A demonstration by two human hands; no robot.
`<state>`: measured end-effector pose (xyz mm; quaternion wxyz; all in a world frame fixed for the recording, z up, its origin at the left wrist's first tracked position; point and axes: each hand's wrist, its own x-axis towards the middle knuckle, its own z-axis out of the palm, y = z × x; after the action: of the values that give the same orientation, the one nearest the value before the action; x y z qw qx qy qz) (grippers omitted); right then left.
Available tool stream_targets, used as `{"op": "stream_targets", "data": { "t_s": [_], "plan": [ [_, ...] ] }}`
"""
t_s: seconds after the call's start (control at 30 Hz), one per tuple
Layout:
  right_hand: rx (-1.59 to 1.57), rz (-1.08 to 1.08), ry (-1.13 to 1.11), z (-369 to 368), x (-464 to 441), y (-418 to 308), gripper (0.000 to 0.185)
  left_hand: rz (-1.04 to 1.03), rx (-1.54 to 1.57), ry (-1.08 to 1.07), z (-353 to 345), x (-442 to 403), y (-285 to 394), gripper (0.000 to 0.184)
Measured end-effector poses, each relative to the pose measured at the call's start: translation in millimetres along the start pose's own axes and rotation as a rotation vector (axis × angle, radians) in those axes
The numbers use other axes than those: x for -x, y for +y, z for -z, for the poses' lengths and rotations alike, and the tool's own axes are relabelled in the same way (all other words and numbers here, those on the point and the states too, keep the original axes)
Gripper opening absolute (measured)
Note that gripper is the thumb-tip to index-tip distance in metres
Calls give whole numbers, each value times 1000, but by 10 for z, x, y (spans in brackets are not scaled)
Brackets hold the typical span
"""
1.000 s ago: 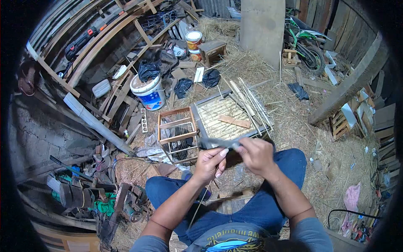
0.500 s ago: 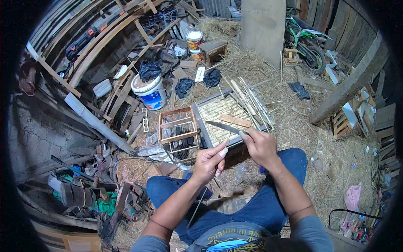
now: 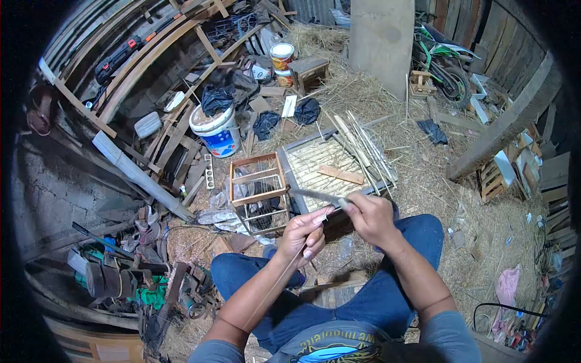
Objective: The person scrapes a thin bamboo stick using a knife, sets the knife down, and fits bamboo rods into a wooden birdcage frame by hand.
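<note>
My right hand (image 3: 372,221) is closed around the handle of a knife (image 3: 318,195), its blade pointing left above the near edge of a low table. My left hand (image 3: 302,235) pinches a thin bamboo strip (image 3: 279,279), which trails down across my left forearm. Near the left fingertips is a small pale curl, close under the blade; whether the blade touches the strip I cannot tell. Beyond my hands, the low table (image 3: 293,175) has a slatted pale top. A flat piece of wood (image 3: 342,175) and a bundle of bamboo strips (image 3: 362,145) lie on it.
A small wooden frame cage (image 3: 259,198) stands left of the table. Behind it are a white bucket (image 3: 216,134) and black plastic bags (image 3: 265,124). A wooden post (image 3: 502,130) leans at the right, and a green motorbike (image 3: 445,66) stands farther back. Straw and shavings cover the floor.
The knife has moved slightly left and down, its blade now closer to my left hand. The bamboo strip has swung from hanging between my legs to lying across my left forearm.
</note>
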<state>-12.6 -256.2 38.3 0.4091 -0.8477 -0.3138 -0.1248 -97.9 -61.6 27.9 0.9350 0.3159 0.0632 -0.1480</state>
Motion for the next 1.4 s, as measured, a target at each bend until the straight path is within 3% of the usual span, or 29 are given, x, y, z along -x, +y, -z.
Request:
{"op": "stream_targets", "data": {
  "t_s": [0.07, 0.2, 0.27, 0.47, 0.53, 0.6, 0.67, 0.73, 0.83, 0.97, 1.2, 1.4],
  "plan": [
    [-14, 129, 11, -28, 39, -52, 21, -4, 44, -52, 32, 28, -20, 36],
    [27, 4, 52, -21, -37, 84, 22, 32, 152, -54, 31, 28, -29, 38],
    [21, 153, 5, -63, 35, 17, 21, 29, 170, -84, 86, 25, -45, 38],
    [51, -16, 38, -56, -60, 113, 23, 13, 190, -115, 131, 10, -73, 39],
    [20, 134, -5, -70, 10, 22, 21, 31, 184, -131, 130, 15, -61, 39],
    [66, 20, 43, -117, -46, 196, 21, 19, 161, -83, 161, 12, -65, 41],
    [-45, -254, -12, -64, -175, 343, 22, -4, 92, -81, 202, -7, -46, 38],
    [-86, -325, 21, -126, -223, 438, 22, -38, -176, 32, 212, 3, -11, 35],
    [-73, -396, -18, -421, -201, 664, 23, -153, -386, 208, 382, -71, 100, 35],
    [106, -303, -100, -1063, -140, 965, 25, -300, -335, 326, 692, -185, 242, 26],
    [412, -349, -364, -1856, -136, 1278, 27, -394, -250, 369, 1093, -271, 421, 20],
    [516, -235, -270, -2170, -217, 1545, 32, -425, -170, 362, 1346, -342, 491, 17]
  ]
}}
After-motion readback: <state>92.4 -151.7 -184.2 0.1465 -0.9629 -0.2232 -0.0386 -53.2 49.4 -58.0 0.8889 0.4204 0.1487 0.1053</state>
